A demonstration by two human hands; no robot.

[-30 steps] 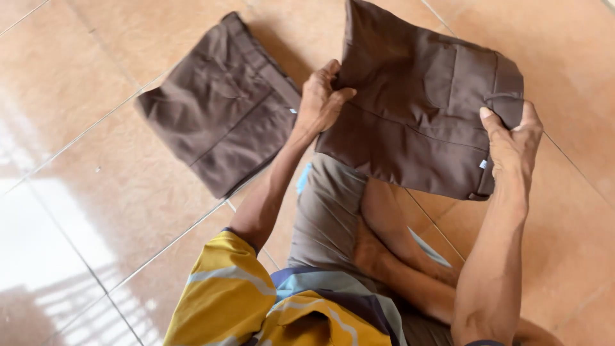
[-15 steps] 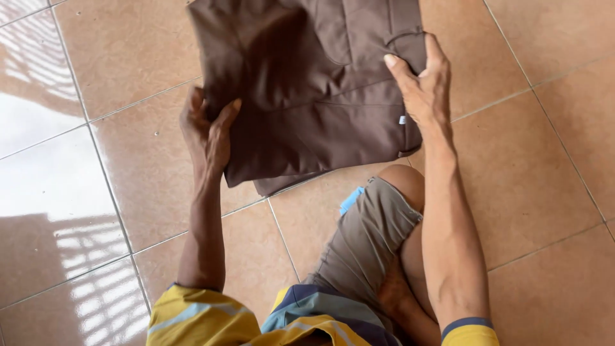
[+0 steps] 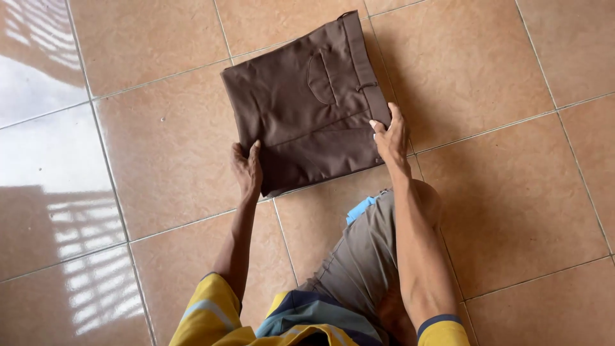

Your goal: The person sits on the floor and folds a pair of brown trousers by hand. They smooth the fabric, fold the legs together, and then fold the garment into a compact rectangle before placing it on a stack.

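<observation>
Folded brown trousers, dark brown fabric, lie flat on the tiled floor as a rough square, tilted a bit clockwise. Waistband w/ belt loop runs along the right edge; curved back-pocket flap sits in the upper middle. A diagonal seam crosses the lower half. Near-left corner is pinched under the left hand's fingers; near-right corner, at the waistband end, lies under the right hand's fingers. Small pale dot by the right fingertips, prob. a button, hard to tell.
</observation>
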